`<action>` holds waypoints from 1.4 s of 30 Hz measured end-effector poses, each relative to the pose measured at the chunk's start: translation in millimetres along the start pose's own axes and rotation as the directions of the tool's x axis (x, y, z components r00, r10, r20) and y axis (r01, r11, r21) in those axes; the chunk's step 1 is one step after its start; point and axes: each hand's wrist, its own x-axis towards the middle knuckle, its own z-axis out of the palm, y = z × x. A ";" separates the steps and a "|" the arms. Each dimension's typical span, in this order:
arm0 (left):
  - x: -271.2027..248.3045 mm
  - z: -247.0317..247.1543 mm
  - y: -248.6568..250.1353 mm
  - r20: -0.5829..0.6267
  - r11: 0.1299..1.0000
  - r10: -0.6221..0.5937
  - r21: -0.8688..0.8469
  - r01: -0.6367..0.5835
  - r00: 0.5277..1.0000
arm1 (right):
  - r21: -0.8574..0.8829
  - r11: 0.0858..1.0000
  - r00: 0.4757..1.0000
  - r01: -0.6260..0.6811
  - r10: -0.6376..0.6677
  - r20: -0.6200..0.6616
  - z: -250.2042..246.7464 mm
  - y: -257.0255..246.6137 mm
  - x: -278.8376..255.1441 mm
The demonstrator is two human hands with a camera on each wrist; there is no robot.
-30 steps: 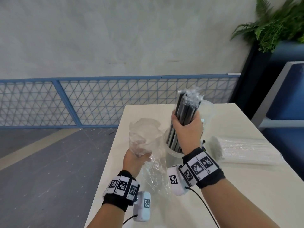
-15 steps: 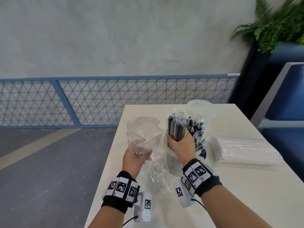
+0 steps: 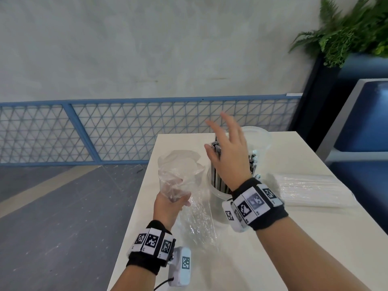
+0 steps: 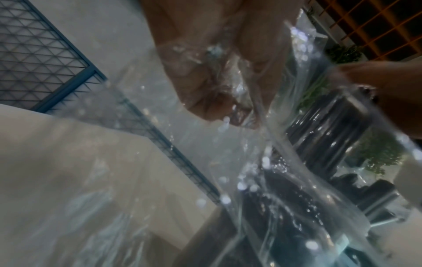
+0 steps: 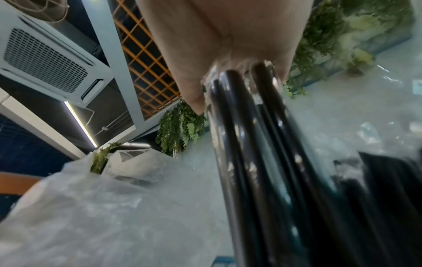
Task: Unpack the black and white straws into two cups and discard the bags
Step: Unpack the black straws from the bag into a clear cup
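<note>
My left hand (image 3: 168,206) grips a crumpled clear plastic bag (image 3: 180,173) above the table's left part; the bag (image 4: 262,162) drapes across the left wrist view. Black straws (image 3: 216,175) in thin wrappers stand in a clear cup (image 3: 218,198) at mid-table. My right hand (image 3: 228,152) hovers just over their tops with fingers spread, holding nothing. In the right wrist view the black straws (image 5: 262,162) run up to the palm. A second clear cup (image 3: 257,135) stands behind. The sealed pack of white straws (image 3: 310,190) lies flat on the right.
The cream table (image 3: 241,265) ends close on the left, with grey floor beyond. A blue mesh fence (image 3: 126,131) runs behind. At the right stand a dark planter with ferns (image 3: 346,28) and a blue seat (image 3: 367,122).
My right hand lowered the black straws into the near cup, let go of them and lifted with fingers spread. The left hand kept hold of the empty bag.
</note>
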 end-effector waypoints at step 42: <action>-61.1 -39.5 -61.1 -0.244 0.549 0.034 0.815 0.186 0.969 | 0.143 0.421 0.373 -0.896 0.538 0.756 7.8 58.6 -191.1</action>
